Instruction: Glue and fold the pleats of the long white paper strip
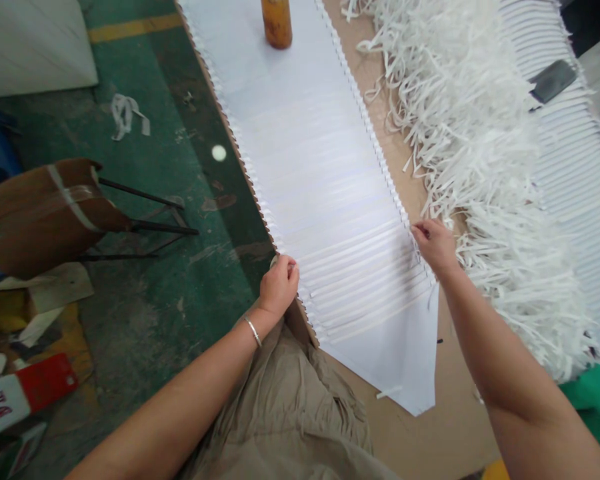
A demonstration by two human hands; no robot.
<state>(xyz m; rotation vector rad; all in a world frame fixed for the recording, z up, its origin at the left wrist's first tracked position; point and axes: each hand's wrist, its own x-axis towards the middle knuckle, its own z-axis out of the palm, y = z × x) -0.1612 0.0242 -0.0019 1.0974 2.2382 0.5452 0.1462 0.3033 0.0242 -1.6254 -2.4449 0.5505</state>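
Observation:
A long white sheet (330, 153) lies lengthwise on the brown work table, with narrow white strips (360, 283) laid across its near part. Along both long edges runs a row of small white strip ends. My left hand (280, 283) is closed in a pinch at the sheet's left edge. Opposite it, my right hand (436, 247) pinches at the right edge. A thin white strip appears to span the sheet between them, its ends mostly hidden by my fingers. The near end of the sheet tapers to a corner and bears no strips.
A heap of loose white strips (460, 133) covers the table to the right. Beyond it lie another strip-covered sheet (575, 173) and a dark phone-like object (553, 81). An amber bottle (277, 23) stands on the sheet's far part. A brown chair (45, 213) is on the green floor.

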